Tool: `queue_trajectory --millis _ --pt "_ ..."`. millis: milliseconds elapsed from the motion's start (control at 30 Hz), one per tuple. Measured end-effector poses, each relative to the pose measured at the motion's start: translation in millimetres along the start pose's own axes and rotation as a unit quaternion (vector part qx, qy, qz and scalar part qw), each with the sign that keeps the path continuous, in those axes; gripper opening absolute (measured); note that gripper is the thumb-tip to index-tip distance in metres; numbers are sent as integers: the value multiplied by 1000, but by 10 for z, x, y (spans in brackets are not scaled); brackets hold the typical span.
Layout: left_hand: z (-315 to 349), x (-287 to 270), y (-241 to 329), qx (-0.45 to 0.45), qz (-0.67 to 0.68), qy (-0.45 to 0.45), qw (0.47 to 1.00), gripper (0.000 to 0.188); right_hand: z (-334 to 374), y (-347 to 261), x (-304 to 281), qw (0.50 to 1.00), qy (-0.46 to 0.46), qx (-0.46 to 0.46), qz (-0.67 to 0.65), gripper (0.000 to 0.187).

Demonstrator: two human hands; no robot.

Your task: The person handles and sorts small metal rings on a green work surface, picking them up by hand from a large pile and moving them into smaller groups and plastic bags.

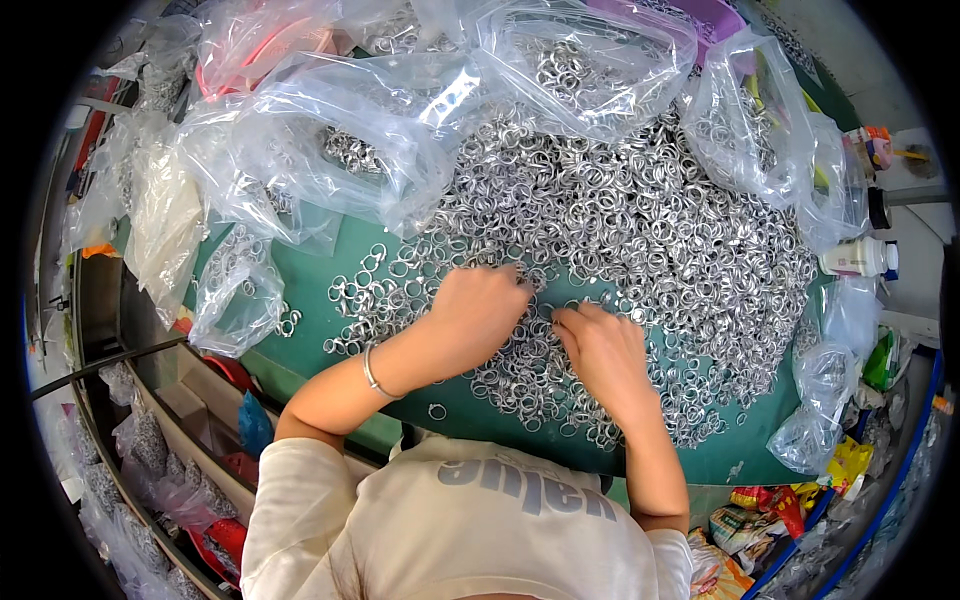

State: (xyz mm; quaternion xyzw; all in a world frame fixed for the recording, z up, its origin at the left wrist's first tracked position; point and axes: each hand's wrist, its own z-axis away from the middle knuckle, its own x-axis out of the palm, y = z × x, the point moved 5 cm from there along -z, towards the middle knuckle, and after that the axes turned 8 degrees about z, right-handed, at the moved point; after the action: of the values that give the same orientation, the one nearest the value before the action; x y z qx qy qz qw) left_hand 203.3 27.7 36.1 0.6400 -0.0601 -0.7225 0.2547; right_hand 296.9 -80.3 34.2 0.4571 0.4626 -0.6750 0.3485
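A large heap of silvery metal rings point(620, 200) is spread over the green tabletop point(310, 270). My left hand point(478, 308), with a bangle point(371, 370) on its wrist, is curled among the rings left of the middle. Its fingertips are slightly blurred and dip into the heap's near edge. My right hand point(605, 355) is close by on the right, palm down, thumb and fingers pinched together just above the rings. Whatever lies between the fingers of either hand is too small or hidden to make out. A thin gap with rings separates the two hands.
Clear plastic bags point(590, 85) holding more rings line the far side. A smaller ring bag point(240, 290) sits at the left, and a white bottle point(858, 258) stands at the right. Open drawers point(205, 405) are at the lower left; colourful packets point(750, 530) lie lower right.
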Motion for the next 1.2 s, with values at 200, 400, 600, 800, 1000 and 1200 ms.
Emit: queue_trajectory --millis 200,400,600,800,1000,1200 --pt "329 24 -43 -3 48 3 999 24 24 154 -18 981 39 -3 -191 16" --pt "385 -7 -101 -39 101 10 994 22 -126 -200 121 1000 15 3 18 31" --pt "450 -51 -163 -14 172 51 984 21 197 -211 -4 999 -14 -30 -27 24" --pt "329 -110 -242 -67 149 165 973 20 163 263 -102 976 135 169 27 10" --pt "12 2 -210 -38 105 169 979 15 23 369 13 971 130 183 79 14" --pt "-44 36 -339 -31 292 188 937 11 215 495 0 838 131 191 -494 23"
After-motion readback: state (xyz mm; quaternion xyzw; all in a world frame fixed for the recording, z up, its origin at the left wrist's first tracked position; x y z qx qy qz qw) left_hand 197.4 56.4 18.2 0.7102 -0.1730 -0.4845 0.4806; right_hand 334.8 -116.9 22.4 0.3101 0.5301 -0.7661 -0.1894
